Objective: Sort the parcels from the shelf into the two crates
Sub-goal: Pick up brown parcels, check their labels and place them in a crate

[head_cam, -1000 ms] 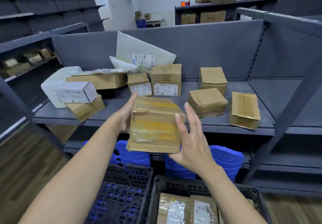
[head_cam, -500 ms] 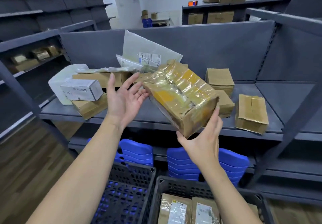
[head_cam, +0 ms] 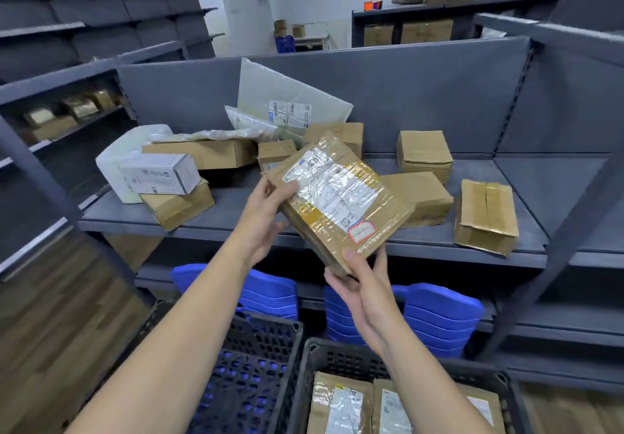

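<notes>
On the left, a white box (head_cam: 158, 174) lies atop a brown carton (head_cam: 179, 205) on the shelf (head_cam: 229, 217). Your left hand (head_cam: 266, 217) has the taped parcel (head_cam: 341, 204) by its upper corner, thumb on top, fingers curled beneath. It's up in the air before the shelf, tilted, label facing you, with the left crate (head_cam: 266, 342) and right crate (head_cam: 337, 361) below. Your right hand (head_cam: 364, 288) grips the lower corner, thumb over the tape. Farther right, a brown box (head_cam: 486, 220) sits on the shelf.
</notes>
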`<state>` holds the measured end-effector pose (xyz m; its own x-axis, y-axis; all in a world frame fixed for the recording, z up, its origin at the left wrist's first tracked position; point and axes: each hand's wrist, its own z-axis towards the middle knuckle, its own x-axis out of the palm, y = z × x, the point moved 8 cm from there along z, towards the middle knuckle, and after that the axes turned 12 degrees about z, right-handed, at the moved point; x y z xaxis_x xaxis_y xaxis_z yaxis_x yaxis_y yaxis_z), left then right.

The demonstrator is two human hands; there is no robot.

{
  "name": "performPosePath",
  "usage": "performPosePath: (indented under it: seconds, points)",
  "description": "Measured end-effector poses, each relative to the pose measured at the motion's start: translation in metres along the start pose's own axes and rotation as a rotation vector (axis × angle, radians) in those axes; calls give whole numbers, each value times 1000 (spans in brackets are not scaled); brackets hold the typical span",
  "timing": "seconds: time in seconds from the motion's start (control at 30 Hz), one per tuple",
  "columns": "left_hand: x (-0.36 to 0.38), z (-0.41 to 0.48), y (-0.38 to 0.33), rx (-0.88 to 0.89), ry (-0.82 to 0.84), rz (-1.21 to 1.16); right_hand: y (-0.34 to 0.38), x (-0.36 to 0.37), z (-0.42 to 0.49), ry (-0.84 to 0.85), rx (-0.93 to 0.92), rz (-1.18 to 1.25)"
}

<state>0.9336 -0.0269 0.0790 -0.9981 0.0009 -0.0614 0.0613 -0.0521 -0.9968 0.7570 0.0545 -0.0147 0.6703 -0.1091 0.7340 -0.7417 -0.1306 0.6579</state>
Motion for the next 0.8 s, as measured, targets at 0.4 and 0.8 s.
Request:
performPosePath:
  seconds: [0.4,0.8]
  points:
    - [14,-28,6,53,-122,-99,34,-57,-4,-10,-43,-168]
    - [42,-59,46,-49,90,18,31,-74,-36,173,60,-384]
